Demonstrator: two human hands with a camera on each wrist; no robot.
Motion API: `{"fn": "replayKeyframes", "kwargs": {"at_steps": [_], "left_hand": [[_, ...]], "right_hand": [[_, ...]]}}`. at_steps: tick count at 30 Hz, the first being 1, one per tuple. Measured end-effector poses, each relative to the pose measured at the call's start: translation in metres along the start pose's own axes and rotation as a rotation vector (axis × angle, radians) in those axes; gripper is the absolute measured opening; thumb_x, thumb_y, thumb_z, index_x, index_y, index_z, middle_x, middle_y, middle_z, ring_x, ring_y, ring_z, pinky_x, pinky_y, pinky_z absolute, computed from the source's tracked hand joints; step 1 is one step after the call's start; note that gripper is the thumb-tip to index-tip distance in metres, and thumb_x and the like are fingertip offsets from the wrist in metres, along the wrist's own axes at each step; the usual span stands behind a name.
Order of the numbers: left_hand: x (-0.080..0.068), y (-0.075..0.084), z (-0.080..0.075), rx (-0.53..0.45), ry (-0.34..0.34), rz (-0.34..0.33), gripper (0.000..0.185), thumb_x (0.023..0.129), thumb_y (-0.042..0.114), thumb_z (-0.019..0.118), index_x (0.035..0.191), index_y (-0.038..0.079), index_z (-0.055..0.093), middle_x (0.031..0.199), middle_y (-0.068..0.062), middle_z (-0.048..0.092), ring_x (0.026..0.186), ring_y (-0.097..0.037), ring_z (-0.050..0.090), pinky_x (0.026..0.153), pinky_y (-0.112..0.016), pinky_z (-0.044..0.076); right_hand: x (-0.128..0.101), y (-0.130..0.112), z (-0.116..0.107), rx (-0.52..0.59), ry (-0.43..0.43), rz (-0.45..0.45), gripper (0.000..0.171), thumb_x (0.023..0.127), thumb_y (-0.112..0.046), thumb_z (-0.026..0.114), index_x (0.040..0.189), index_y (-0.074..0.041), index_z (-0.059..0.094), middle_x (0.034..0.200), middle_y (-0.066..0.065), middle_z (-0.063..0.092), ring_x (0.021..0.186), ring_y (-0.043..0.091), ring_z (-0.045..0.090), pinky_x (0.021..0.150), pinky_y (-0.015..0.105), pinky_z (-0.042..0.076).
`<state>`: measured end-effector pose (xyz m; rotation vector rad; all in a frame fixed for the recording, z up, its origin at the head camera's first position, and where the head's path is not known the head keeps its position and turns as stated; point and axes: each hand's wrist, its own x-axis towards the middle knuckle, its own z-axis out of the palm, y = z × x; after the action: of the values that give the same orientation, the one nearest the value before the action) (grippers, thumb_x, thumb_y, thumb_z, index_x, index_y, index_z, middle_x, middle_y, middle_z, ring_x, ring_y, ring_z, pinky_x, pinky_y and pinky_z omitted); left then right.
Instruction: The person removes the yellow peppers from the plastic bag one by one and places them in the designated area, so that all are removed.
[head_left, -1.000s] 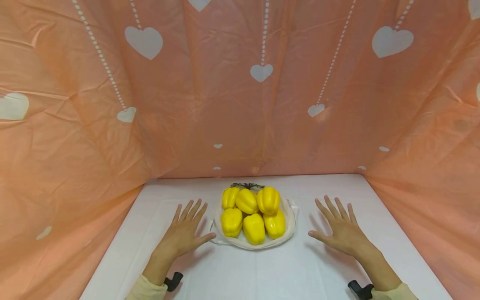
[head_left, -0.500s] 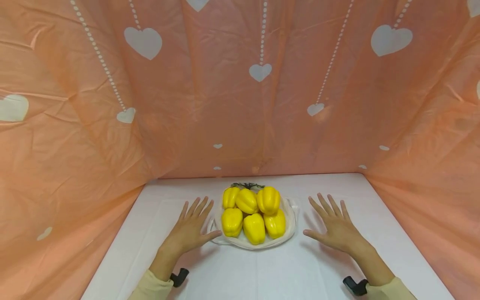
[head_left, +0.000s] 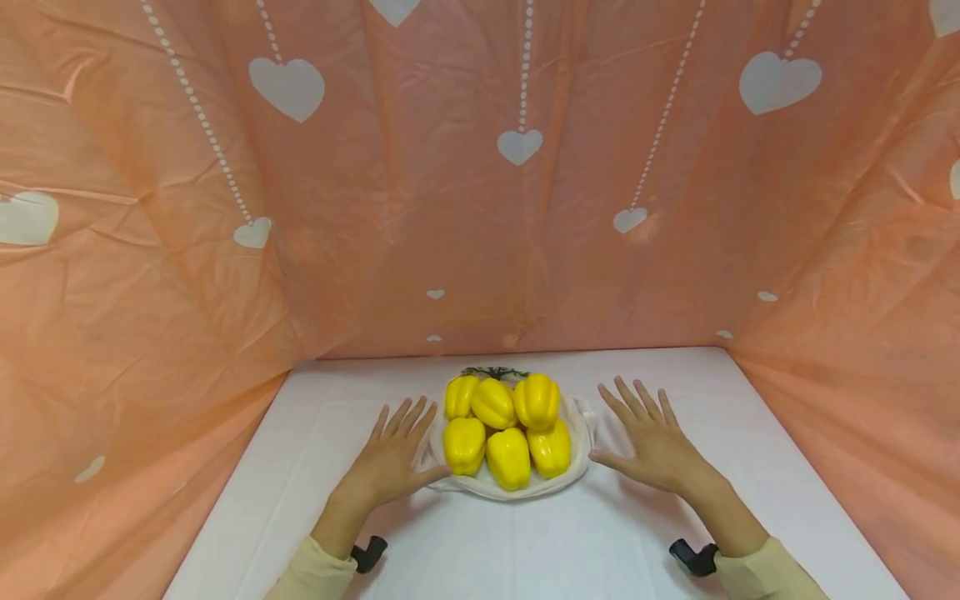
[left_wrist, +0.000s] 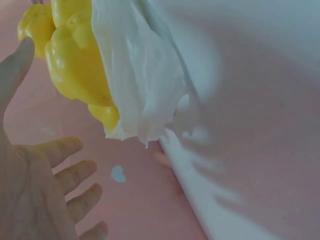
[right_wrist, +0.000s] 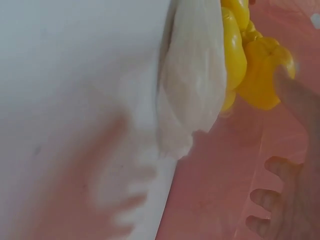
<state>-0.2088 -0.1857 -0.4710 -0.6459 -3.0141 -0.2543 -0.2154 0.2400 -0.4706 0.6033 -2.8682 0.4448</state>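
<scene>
Several yellow bell peppers sit in a pale cloth bag whose mouth is spread open on the white table. A dark tree-like print shows at the bag's far side. My left hand, fingers spread, is beside the bag's left edge, its thumb overlapping the rim in the head view. To the right of the bag is my right hand, also spread, with its thumb near the rim. Neither hand holds anything. In the left wrist view the bag's side hangs in folds below the peppers.
The white table ends at a peach curtain printed with hearts, which also hangs along both sides. Black wrist-worn pieces sit at both cuffs. Hand shadows fall on the tabletop.
Both hands have moved inward toward the bag, the left to the right and the right to the left, fingers still spread. The peppers and bag stay in place.
</scene>
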Motion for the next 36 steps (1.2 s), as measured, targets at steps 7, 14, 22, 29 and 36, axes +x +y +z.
{"fn": "replayKeyframes", "kwargs": {"at_steps": [7,14,22,29,36], "left_hand": [[0.001,0.0,0.007,-0.032,-0.01,-0.01,0.104,0.085,0.074,0.058,0.16,0.011,0.023,0.166,-0.013,0.019,0.153,-0.034,0.014,0.125,-0.057,0.003],[0.002,-0.002,0.018,-0.053,-0.024,-0.023,0.107,0.082,0.076,0.059,0.16,0.013,0.024,0.166,-0.011,0.02,0.153,-0.032,0.015,0.125,-0.056,0.004],[0.003,-0.004,0.025,-0.073,-0.043,-0.035,0.11,0.081,0.078,0.06,0.16,0.011,0.022,0.166,-0.012,0.019,0.153,-0.032,0.015,0.125,-0.055,0.005],[0.002,-0.002,0.025,-0.108,-0.056,-0.038,0.11,0.081,0.072,0.065,0.16,0.009,0.021,0.166,-0.013,0.018,0.153,-0.033,0.016,0.125,-0.055,0.005],[0.004,-0.003,0.03,-0.101,-0.059,-0.038,0.111,0.081,0.074,0.064,0.16,0.008,0.021,0.166,-0.013,0.018,0.153,-0.032,0.015,0.126,-0.054,0.006]], "right_hand": [[0.014,-0.009,-0.001,0.042,0.002,-0.04,0.101,0.083,-0.071,0.063,0.161,-0.02,0.023,0.167,0.014,0.015,0.152,0.043,0.011,0.12,0.067,0.005],[0.027,-0.02,-0.001,0.08,-0.025,-0.071,0.105,0.081,-0.072,0.064,0.161,-0.019,0.022,0.168,0.011,0.014,0.153,0.04,0.01,0.122,0.063,0.004],[0.041,-0.031,0.001,0.132,-0.035,-0.097,0.107,0.081,-0.069,0.068,0.161,-0.015,0.022,0.167,0.01,0.018,0.153,0.036,0.014,0.124,0.058,0.008],[0.05,-0.038,0.005,0.21,-0.027,-0.11,0.104,0.082,-0.067,0.069,0.16,-0.013,0.025,0.165,0.012,0.024,0.152,0.034,0.018,0.125,0.054,0.015],[0.058,-0.044,0.011,0.244,-0.018,-0.108,0.103,0.082,-0.065,0.071,0.158,-0.01,0.028,0.162,0.013,0.031,0.149,0.036,0.027,0.12,0.058,0.026]]}}
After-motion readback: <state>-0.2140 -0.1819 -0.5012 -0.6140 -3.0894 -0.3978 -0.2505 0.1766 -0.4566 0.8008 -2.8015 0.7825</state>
